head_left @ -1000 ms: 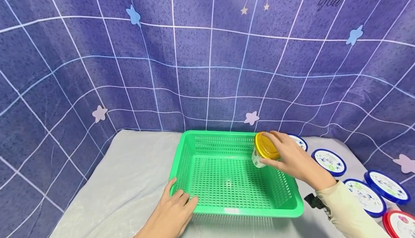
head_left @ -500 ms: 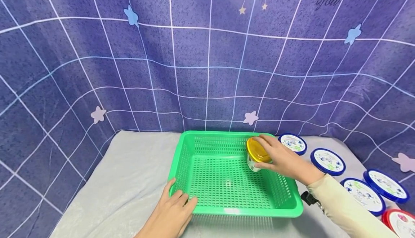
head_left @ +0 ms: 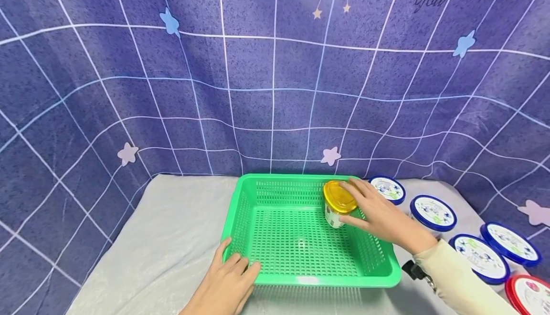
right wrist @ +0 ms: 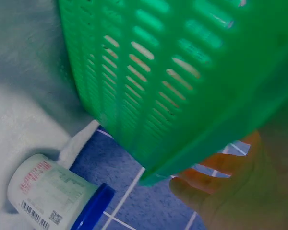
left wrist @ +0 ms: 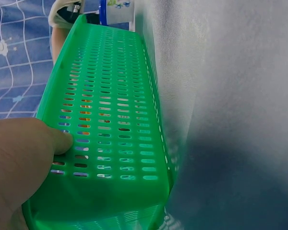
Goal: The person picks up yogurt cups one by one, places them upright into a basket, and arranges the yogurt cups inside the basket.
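Note:
A green plastic basket (head_left: 309,280) with slotted walls stands on the pale cloth. At its front left corner my left hand (head_left: 225,281) grips the rim, and in the left wrist view the thumb (left wrist: 62,142) lies against the outer wall. Inside the basket, at the back right, stands an upright tub with a yellow lid (head_left: 338,195). My right hand (head_left: 382,215) reaches over the right rim with loosened, spread fingers beside this tub, fingertips at the lid's right edge and thumb in front of its side. In the right wrist view the basket wall hides the tub's body.
Several blue-lidded tubs (head_left: 433,212) stand to the right of the basket, one close by its back right corner. A red-lidded tub (head_left: 533,296) is at the front right. Behind hangs a purple grid-patterned curtain (head_left: 275,90); pale cloth (head_left: 180,229) covers the surface.
My right hand has brought the yellow-lidded tub left and down from the basket's right rim onto its floor, and its fingers have loosened from the lid. The left hand stays on the rim.

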Motion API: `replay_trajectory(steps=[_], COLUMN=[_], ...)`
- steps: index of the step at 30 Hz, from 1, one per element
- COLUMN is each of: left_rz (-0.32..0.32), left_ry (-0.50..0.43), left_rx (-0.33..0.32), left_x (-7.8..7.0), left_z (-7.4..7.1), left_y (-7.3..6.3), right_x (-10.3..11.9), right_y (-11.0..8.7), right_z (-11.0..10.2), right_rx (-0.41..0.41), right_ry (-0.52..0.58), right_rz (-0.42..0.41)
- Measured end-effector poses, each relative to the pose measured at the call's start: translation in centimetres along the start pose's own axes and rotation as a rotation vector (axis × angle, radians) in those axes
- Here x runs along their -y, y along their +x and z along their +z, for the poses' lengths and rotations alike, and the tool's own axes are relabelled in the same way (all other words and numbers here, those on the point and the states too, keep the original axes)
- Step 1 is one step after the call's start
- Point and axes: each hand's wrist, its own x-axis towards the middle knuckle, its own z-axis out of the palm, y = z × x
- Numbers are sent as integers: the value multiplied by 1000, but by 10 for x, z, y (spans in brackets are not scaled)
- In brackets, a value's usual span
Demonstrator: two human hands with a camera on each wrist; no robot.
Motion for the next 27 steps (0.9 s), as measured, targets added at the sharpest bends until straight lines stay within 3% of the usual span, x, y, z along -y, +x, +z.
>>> replay_trajectory(steps=[10, 16, 23, 27], left_rz=[-16, -4, -4, 5], left_ry=[11, -3, -8, 3], left_rx=[29, -12, 66, 71], left_x=[-1, -2, 1, 2], left_z=[-2, 0, -3, -3], left_y=[1, -1, -1, 1], right_x=[11, 10, 0, -5], right_y=[-30, -53, -71, -87], right_z=[-21, -28, -36, -43], right_rx=[-99, -220, -322, -337], right_ry=[-12, -23, -36, -41], right_rz=[43, 47, 61, 99])
